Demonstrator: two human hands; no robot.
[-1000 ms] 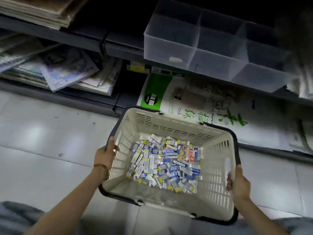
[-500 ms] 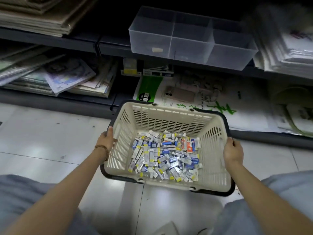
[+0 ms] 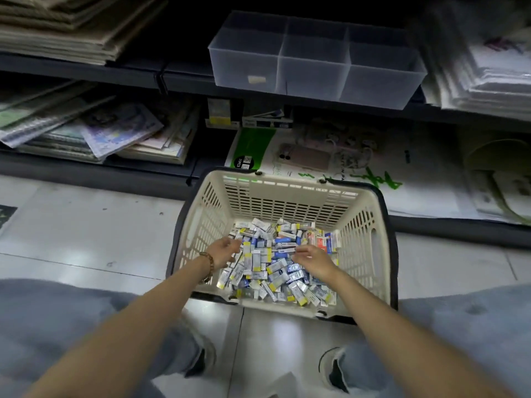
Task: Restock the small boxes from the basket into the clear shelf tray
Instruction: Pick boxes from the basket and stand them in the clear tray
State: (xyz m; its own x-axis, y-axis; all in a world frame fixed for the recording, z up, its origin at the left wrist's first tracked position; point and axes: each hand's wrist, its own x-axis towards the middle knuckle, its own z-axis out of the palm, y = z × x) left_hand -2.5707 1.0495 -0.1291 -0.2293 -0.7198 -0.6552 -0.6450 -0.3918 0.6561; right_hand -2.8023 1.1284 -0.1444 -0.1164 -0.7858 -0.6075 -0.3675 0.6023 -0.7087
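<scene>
- Head view, looking down at a tiled floor [image 3: 86, 239] in front of dark shelving.
- Cream basket [image 3: 365, 234] with slatted walls and dark rim, resting on the floor just before the lowest shelf, between two knees in grey trousers [image 3: 459, 326].
- Small boxes [image 3: 273, 262] heaped loose across the basket bottom: mostly white and blue with yellow ends, a few red-orange ones [image 3: 320, 239] toward the far right corner.
- Left hand [image 3: 222, 251] inside the basket at the left edge of the heap, fingers loosely spread and curled, palm turned inward; touching or just over the boxes, nothing clearly gripped.
- Beaded bracelet [image 3: 208, 261] on the left wrist.
- Right hand [image 3: 311, 258] inside the basket over the middle of the heap, back of hand up, fingers bent downward onto the boxes; whether a box is pinched under them cannot be told.
- Clear shelf tray [image 3: 316, 73] on the shelf above and behind the basket, well apart from both hands; three compartments side by side, a small pale label [image 3: 256, 79] on the front of the left one, no boxes seen inside.
- Stacked flat paper goods [image 3: 71, 27] on the upper shelf left of the tray, another blurred stack [image 3: 488, 73] to its right.
- Booklets and printed sheets [image 3: 115, 130] piled on the lower shelf at left.
- Large flat pack with a green panel [image 3: 253, 145] lying on the lowest shelf directly behind the basket.
</scene>
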